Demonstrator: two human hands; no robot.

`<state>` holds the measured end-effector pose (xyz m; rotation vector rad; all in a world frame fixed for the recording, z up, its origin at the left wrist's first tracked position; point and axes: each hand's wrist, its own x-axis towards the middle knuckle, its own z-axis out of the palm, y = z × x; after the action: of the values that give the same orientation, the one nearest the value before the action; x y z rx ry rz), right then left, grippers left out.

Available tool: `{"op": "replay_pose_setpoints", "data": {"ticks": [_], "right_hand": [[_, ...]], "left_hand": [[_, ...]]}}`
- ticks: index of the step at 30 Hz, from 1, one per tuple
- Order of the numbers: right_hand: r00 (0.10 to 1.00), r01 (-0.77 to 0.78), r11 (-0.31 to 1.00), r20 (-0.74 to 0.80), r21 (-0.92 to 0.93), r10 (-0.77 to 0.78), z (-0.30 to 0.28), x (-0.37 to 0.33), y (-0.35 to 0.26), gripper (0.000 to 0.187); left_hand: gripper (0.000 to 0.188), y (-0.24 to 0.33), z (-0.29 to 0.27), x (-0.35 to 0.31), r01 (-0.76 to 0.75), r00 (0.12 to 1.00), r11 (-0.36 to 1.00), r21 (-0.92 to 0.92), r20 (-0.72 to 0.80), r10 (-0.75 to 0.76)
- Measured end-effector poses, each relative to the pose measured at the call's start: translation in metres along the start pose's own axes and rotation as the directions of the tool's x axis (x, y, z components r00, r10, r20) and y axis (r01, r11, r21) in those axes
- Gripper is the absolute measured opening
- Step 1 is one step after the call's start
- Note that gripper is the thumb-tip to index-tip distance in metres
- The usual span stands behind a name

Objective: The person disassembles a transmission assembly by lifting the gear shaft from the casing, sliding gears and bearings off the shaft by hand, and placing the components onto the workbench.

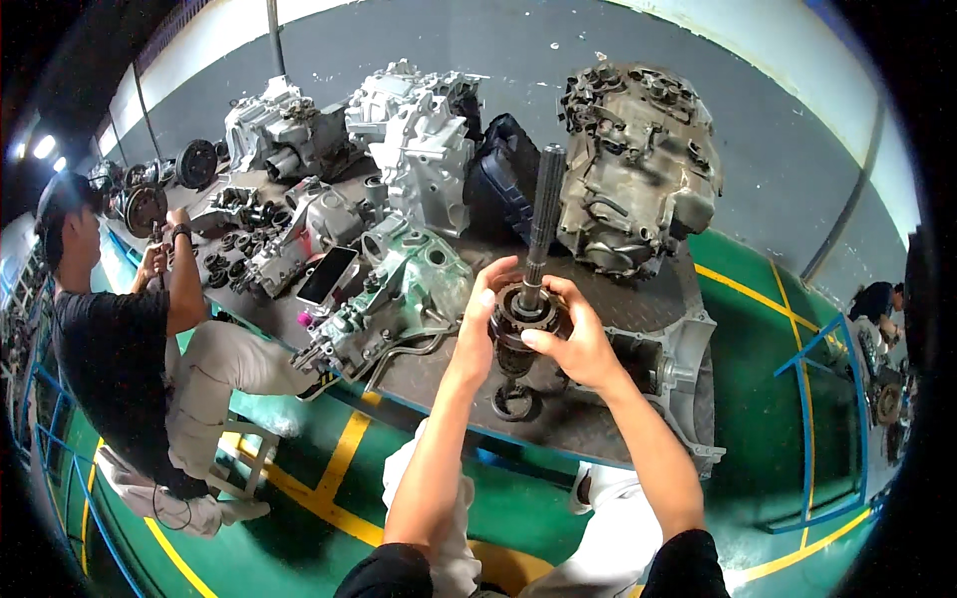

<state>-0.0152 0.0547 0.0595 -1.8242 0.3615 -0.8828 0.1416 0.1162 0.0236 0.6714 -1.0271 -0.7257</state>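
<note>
An upright splined gear shaft stands at the table's front part, its long ribbed end pointing up. Around its middle sit a dark ring and toothed gear. My left hand curls against the gear's left side, fingers bent around it. From the right, my right hand grips the same part, with the thumb across its front edge. The shaft's lower end is partly hidden beneath the gear. Just in front of it, a loose metal ring lies on the table.
Right of my hands lies a cast housing; behind it stands a large gearbox. Silver casings, a greenish housing and a phone are left. A seated co-worker handles parts farther left. A blue frame stands right.
</note>
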Motion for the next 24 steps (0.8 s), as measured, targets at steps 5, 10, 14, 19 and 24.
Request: {"op": "replay_pose_setpoints", "data": {"ticks": [5, 10, 14, 19, 24], "right_hand": [[1.0, -0.012, 0.996, -0.003, 0.094, 0.012, -0.011, 0.004, 0.01, 0.068], [0.995, -0.101, 0.986, 0.003, 0.135, 0.102, -0.019, 0.006, 0.004, 0.07], [0.992, -0.119, 0.984, -0.022, 0.132, 0.123, -0.024, 0.008, 0.001, 0.066], [0.998, 0.02, 0.999, 0.058, -0.029, -0.018, -0.018, 0.008, -0.008, 0.059], [0.998, -0.015, 0.995, 0.056, 0.1, 0.01, -0.025, 0.004, -0.006, 0.072]], "left_hand": [[0.108, 0.006, -0.009, -0.014, 0.192, 0.965, 0.972, 0.139, 0.152, -0.212], [0.087, -0.004, 0.002, -0.013, 0.195, 0.972, 0.958, 0.211, 0.087, -0.217], [0.079, -0.004, 0.011, -0.012, 0.123, 0.989, 0.963, 0.238, 0.048, -0.138], [0.083, 0.001, 0.011, -0.015, 0.16, 0.984, 0.96, 0.228, 0.044, -0.174], [0.082, 0.0, 0.014, -0.015, 0.125, 0.988, 0.967, 0.221, 0.066, -0.142]]}}
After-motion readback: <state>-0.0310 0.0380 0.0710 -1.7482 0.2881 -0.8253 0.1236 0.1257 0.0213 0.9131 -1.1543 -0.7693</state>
